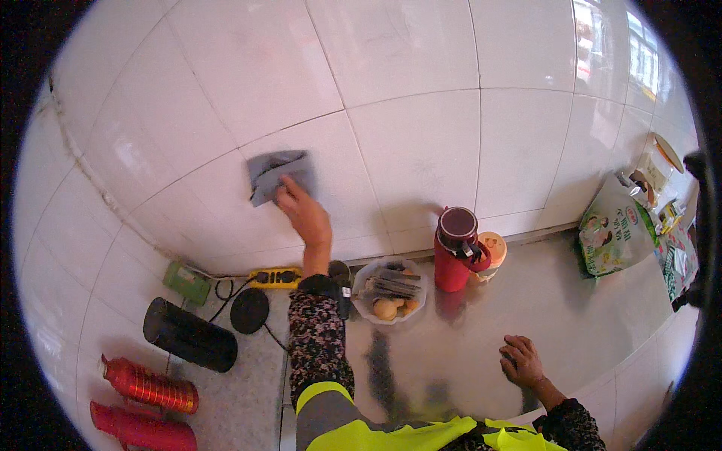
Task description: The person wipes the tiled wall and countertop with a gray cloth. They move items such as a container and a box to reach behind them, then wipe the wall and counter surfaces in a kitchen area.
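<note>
My left hand [307, 214] presses a folded grey cloth [282, 175] against the white tiled wall [412, 152], its fingers on the cloth's lower part. My right hand [522, 361] is over the front part of the shiny metal countertop [479, 344], fingers slightly curled, holding nothing visible. Between the two arms, near the wall, a clear plastic bowl [389, 318] contains round brownish food and dark, flat strips. Right of the bowl stands a red vacuum flask [450, 265] with a dark lid, beside a lidded tub [492, 253].
At left are a black cylinder [190, 335], a black round disc [249, 311], a yellow power strip [274, 278], a green box [186, 283] and two red flasks [149, 386]. Plastic food bags [617, 231] and a jar [657, 163] crowd the far right.
</note>
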The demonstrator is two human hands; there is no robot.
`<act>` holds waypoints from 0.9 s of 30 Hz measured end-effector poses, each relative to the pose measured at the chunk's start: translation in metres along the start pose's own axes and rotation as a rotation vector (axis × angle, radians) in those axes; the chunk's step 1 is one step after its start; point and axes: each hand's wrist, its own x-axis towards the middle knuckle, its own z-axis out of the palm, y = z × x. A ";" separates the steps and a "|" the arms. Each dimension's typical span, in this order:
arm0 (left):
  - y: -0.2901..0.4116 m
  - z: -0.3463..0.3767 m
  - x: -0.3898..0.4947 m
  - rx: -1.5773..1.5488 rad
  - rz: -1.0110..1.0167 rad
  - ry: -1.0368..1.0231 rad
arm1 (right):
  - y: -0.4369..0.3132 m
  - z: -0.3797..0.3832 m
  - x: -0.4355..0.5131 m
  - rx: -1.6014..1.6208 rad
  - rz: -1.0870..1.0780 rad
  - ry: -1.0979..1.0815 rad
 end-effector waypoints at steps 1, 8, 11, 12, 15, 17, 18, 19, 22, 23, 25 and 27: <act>-0.008 -0.003 0.002 0.136 0.046 0.086 | 0.000 -0.001 0.000 -0.005 -0.002 -0.001; -0.018 0.002 0.022 -0.025 -0.492 0.016 | 0.001 -0.001 -0.001 -0.032 -0.004 -0.043; 0.012 0.015 0.001 -0.092 -0.270 0.082 | 0.001 0.000 -0.002 -0.016 0.056 -0.080; 0.024 0.018 -0.008 -0.143 -0.224 0.112 | 0.001 0.000 -0.003 -0.004 0.049 -0.068; 0.055 0.020 -0.032 -0.243 -0.084 0.044 | 0.002 0.000 -0.002 -0.008 0.062 -0.074; 0.063 0.017 -0.040 -0.201 0.059 -0.066 | 0.002 0.000 -0.002 -0.031 0.057 -0.087; 0.064 0.015 -0.041 -0.157 0.139 -0.149 | 0.002 0.000 -0.002 -0.011 0.052 -0.071; 0.063 0.013 -0.042 -0.114 0.218 -0.232 | 0.002 0.000 -0.002 0.000 0.050 -0.066; 0.042 0.007 -0.025 0.140 0.386 -0.138 | 0.002 0.001 -0.001 0.000 0.040 -0.052; 0.033 0.004 -0.019 0.229 0.380 -0.180 | 0.002 0.002 -0.001 -0.010 0.044 -0.056; 0.014 -0.003 -0.002 0.269 0.374 -0.068 | 0.001 0.002 0.000 0.007 0.039 -0.046; -0.007 -0.012 0.009 0.186 0.283 0.027 | 0.001 0.002 0.000 0.009 0.043 -0.047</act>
